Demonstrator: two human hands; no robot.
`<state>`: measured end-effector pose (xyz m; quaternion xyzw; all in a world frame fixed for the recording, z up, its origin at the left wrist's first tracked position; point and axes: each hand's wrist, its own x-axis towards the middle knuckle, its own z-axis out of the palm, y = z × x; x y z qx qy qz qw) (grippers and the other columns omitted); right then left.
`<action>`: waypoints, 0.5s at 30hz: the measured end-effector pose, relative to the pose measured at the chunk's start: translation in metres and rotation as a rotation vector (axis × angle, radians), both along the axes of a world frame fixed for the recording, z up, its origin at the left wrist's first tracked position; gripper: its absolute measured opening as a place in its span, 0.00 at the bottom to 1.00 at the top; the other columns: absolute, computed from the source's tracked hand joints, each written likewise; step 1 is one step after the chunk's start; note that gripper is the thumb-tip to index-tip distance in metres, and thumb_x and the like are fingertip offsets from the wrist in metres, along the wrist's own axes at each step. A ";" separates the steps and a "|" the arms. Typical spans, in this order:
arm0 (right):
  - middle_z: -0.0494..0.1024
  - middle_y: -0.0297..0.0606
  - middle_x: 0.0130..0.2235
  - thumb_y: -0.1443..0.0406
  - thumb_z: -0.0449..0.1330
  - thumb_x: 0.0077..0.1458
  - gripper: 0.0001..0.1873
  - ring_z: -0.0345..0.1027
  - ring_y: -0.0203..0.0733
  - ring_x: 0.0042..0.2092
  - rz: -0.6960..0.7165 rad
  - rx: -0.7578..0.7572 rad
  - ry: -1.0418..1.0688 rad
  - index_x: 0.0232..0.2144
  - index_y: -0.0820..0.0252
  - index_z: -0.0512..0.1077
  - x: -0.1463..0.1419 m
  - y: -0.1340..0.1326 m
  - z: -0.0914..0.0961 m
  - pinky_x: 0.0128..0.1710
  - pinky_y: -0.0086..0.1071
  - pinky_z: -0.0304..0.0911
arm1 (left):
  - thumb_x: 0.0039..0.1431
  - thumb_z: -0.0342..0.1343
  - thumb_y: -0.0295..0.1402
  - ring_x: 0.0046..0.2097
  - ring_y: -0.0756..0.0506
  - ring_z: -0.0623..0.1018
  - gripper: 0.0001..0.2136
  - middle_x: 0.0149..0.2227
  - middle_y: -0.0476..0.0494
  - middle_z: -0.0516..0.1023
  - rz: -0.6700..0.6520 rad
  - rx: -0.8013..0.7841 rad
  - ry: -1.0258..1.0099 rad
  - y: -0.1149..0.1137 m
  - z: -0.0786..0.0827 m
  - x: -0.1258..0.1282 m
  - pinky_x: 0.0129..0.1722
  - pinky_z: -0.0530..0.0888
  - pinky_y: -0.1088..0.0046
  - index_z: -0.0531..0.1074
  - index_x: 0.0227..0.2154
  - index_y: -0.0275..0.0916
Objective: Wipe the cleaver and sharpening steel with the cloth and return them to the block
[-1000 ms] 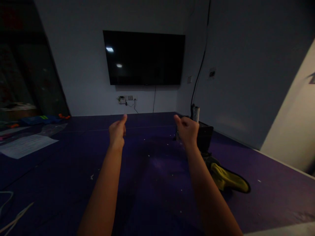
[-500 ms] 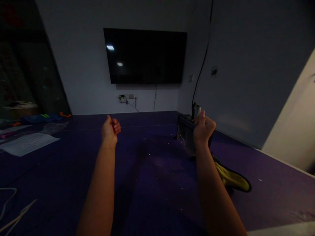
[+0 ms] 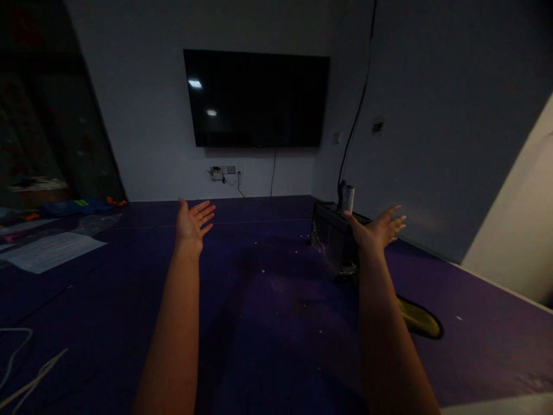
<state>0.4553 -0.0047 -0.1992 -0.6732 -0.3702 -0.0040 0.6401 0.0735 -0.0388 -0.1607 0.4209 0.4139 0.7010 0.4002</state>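
Note:
Both my arms stretch forward over a dark purple floor (image 3: 268,323). My left hand (image 3: 192,222) is held out palm up with the fingers spread and holds nothing. My right hand (image 3: 380,229) is also palm up, fingers apart and empty, hovering just right of a dark box (image 3: 334,236) with a pale can (image 3: 347,199) standing on it. Neither hand touches anything.
A black wall television (image 3: 257,98) hangs ahead above a socket strip (image 3: 224,171). A yellow and black object (image 3: 418,320) lies behind my right forearm. White paper sheets (image 3: 47,251) and coloured items (image 3: 73,206) lie at the left. Pale cords (image 3: 21,369) trail at the lower left.
Both hands went from thumb-out fists to closed fists and have now opened palm up with fingers spread. My right hand has shifted to the right.

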 end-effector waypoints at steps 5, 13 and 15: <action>0.34 0.59 0.65 0.47 0.70 0.16 0.79 0.24 0.63 0.64 0.075 -0.179 0.278 0.63 0.62 0.30 0.007 0.008 -0.010 0.59 0.58 0.32 | 0.51 0.32 0.61 0.53 0.37 0.69 0.36 0.46 0.35 0.74 0.031 0.020 -0.024 -0.003 0.002 0.000 0.51 0.64 0.55 0.74 0.39 0.38; 0.40 0.57 0.64 0.52 0.72 0.10 0.78 0.27 0.64 0.64 0.046 -0.144 0.337 0.62 0.55 0.36 0.003 0.022 -0.027 0.58 0.61 0.33 | 0.54 0.32 0.59 0.51 0.38 0.72 0.34 0.45 0.33 0.75 0.060 0.044 -0.079 -0.007 0.005 0.004 0.49 0.66 0.58 0.74 0.36 0.36; 0.39 0.55 0.64 0.52 0.72 0.11 0.76 0.25 0.66 0.64 0.025 -0.117 0.301 0.61 0.53 0.36 0.002 0.026 -0.033 0.56 0.65 0.32 | 0.54 0.33 0.58 0.50 0.38 0.72 0.34 0.44 0.33 0.76 0.064 0.051 -0.088 -0.007 0.005 0.005 0.49 0.67 0.59 0.74 0.36 0.35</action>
